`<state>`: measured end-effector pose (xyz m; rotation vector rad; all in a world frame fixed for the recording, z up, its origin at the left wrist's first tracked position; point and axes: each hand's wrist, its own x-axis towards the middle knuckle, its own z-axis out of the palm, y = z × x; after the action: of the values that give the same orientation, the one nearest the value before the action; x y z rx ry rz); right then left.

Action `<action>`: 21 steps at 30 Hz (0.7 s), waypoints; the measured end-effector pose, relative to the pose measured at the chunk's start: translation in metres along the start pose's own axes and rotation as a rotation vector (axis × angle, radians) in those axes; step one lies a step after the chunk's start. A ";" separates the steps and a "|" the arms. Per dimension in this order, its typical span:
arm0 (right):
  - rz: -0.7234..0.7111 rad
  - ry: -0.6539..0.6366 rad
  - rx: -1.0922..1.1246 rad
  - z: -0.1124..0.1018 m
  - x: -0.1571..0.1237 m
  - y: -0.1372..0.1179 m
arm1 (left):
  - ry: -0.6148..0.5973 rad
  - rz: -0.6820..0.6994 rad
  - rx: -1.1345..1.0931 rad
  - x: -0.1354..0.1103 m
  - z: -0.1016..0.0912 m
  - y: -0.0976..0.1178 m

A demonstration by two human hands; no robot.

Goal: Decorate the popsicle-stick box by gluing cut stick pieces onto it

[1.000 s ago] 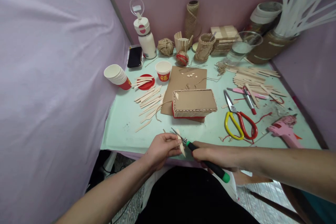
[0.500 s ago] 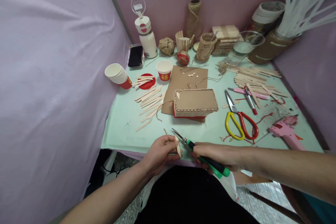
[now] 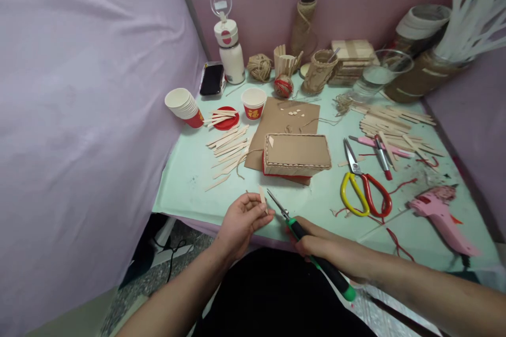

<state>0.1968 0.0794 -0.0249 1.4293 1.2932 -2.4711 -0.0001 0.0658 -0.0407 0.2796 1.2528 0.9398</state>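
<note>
Near the table's front edge my left hand (image 3: 247,224) pinches a short piece of wooden craft stick (image 3: 262,196) between thumb and fingers, its end pointing up. To its right, my right hand (image 3: 312,239) is wrapped round the black and green handles of a pair of pruning shears (image 3: 294,225). The slim metal blades point up and left, close to the stick but apart from it. Beyond both hands stands a box (image 3: 297,155) with a cardboard top, braided cord edging and red at its base. A small wood piece (image 3: 271,140) lies on its top left corner.
Cut sticks (image 3: 227,150) lie left of the box, beside a red lid (image 3: 226,118) and paper cups (image 3: 184,107). On the right are scissors (image 3: 358,181), a pink glue gun (image 3: 443,218) and more sticks (image 3: 387,126). A glass of water (image 3: 371,81) stands behind.
The stick in my left hand has turned from pointing down to sticking up above the fingers. My right hand has shifted slightly with the shears, and the view has tilted a little.
</note>
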 end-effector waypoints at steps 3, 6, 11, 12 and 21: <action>-0.034 0.006 -0.053 0.000 -0.002 0.001 | 0.033 0.032 0.039 0.001 0.004 -0.003; -0.032 0.008 -0.083 0.001 -0.003 -0.002 | 0.047 0.053 0.043 0.000 0.005 -0.007; 0.001 -0.002 -0.128 0.003 -0.002 -0.008 | 0.062 0.071 0.065 -0.004 0.004 -0.010; 0.004 -0.001 -0.137 0.003 -0.002 -0.008 | 0.069 0.077 0.068 -0.004 0.003 -0.009; 0.015 0.022 -0.113 0.009 0.005 -0.007 | 0.039 0.120 0.105 -0.002 -0.001 -0.009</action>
<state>0.1848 0.0803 -0.0215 1.4384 1.3952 -2.3384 0.0027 0.0581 -0.0454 0.4246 1.3345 0.9872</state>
